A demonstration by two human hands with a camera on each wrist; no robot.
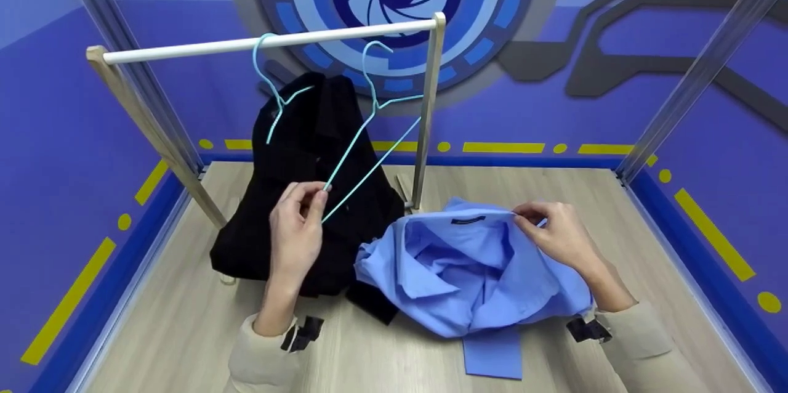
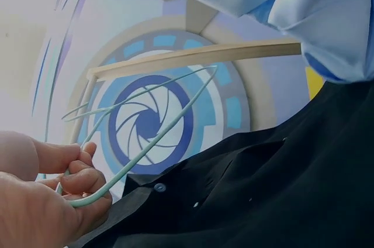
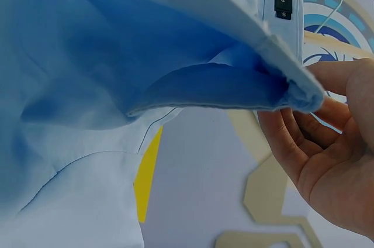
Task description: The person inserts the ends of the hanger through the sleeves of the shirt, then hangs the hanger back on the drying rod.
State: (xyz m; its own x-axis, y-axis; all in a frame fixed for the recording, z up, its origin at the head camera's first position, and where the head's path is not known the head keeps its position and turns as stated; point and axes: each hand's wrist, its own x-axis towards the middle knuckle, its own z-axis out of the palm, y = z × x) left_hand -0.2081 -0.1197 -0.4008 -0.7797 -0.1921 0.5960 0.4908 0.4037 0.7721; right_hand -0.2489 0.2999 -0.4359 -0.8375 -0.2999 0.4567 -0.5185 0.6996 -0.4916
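Black cloth shirt already hangs on white-railed wooden rack; slim mint-green hanger, bare, is pinched in the curled left hand; light-blue cloth shirt, seemingly still to be hung, lies toward bench's right edge, neckline pinched by right hand.

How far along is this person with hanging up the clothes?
Done: the black garment is on a hanger hooked over the white rail. In hand: the left hand holds a bare hanger while the right hand pinches the blue shirt. Probably remaining: fitting that hanger into the shirt, which has none, then hooking it on the rail.
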